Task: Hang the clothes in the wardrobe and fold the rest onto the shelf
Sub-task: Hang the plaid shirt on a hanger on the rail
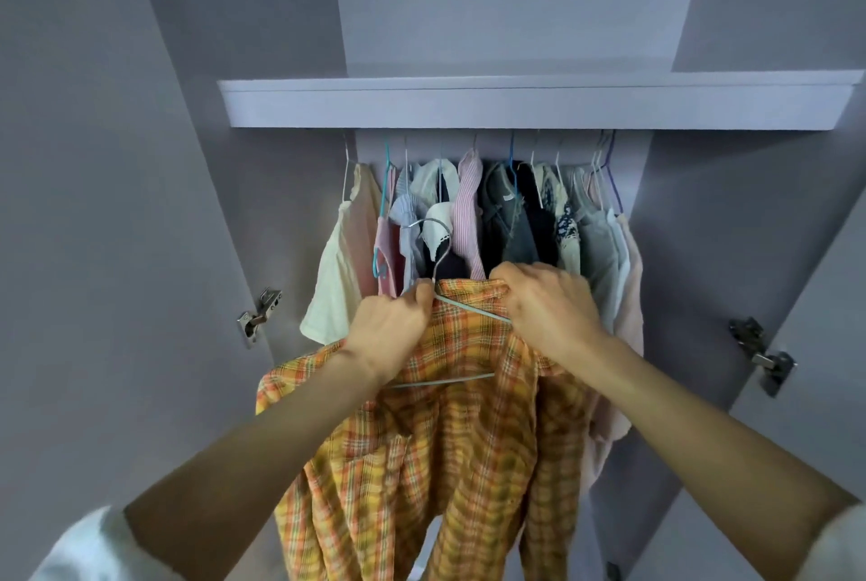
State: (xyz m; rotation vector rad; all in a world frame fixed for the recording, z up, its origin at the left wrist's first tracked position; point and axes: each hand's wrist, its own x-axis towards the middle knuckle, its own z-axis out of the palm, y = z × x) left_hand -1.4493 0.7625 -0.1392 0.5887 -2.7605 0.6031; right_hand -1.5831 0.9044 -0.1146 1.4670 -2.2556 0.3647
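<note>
An orange and yellow plaid shirt [450,440] hangs in front of me on a pale metal hanger [438,252], whose hook points up toward the wardrobe. My left hand [389,332] grips the hanger and the shirt's collar at the left shoulder. My right hand [548,308] grips the collar and the hanger's right arm. Behind them several garments [468,215] hang in a packed row under the shelf [539,104]. The rail itself is hidden behind the shelf's front edge.
Both wardrobe doors stand open, with metal hinges at the left [257,315] and right [764,358]. A cream top [337,271] hangs at the row's left end and a pale pink one [630,294] at its right end. The compartment above the shelf shows bare walls.
</note>
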